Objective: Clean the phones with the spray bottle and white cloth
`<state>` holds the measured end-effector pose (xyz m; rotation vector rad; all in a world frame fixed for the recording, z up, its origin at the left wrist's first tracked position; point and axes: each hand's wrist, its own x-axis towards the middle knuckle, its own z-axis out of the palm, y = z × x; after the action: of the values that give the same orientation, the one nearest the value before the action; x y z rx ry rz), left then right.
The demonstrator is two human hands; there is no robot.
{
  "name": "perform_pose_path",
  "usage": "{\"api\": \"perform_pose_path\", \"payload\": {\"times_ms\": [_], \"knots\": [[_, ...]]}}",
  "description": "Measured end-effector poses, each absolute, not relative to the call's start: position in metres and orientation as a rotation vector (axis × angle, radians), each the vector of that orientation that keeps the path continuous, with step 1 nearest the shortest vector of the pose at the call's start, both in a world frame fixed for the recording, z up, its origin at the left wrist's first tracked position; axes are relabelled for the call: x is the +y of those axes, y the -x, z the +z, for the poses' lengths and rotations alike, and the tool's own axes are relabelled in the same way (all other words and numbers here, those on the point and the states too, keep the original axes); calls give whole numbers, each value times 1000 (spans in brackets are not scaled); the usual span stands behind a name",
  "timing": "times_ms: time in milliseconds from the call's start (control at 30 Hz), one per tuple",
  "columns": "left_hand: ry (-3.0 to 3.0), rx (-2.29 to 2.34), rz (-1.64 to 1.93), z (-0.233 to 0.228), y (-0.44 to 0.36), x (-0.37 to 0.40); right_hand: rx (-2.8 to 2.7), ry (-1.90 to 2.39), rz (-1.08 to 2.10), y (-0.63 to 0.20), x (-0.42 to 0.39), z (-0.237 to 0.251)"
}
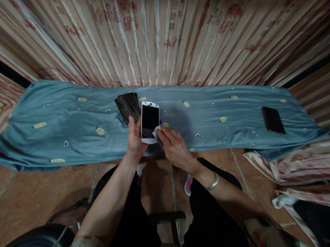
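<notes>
A white smartphone (150, 118) with a dark screen is held up in front of me, over the near side of the cloth-covered table. My left hand (136, 139) grips it by its left edge, thumb pointing away from me. Pinched in the fingers of my right hand (173, 143) is a small white wipe (155, 130), pressed to the lower right of the screen. Something blue shows just beyond those fingers, too small to name. Behind my left hand, several dark phones (127, 106) lie fanned over one another, their lower ends partly covered by my thumb.
A blue-green cloth (208, 106) with yellow pineapple prints covers the long narrow table. At its right end lies one more dark phone (273, 120). Pleated curtains (149, 39) hang along the far side. A round dark object (35, 244) with cables stands at lower left.
</notes>
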<state>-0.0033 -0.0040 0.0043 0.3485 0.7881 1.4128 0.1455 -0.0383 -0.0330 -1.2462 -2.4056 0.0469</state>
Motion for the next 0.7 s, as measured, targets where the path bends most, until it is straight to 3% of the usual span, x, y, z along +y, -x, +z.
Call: {"api": "perform_pose_path", "payload": {"times_ms": [700], "knots": [[-410, 789, 1465, 1, 3, -4, -2448, 1009, -49, -148, -62, -40]]}}
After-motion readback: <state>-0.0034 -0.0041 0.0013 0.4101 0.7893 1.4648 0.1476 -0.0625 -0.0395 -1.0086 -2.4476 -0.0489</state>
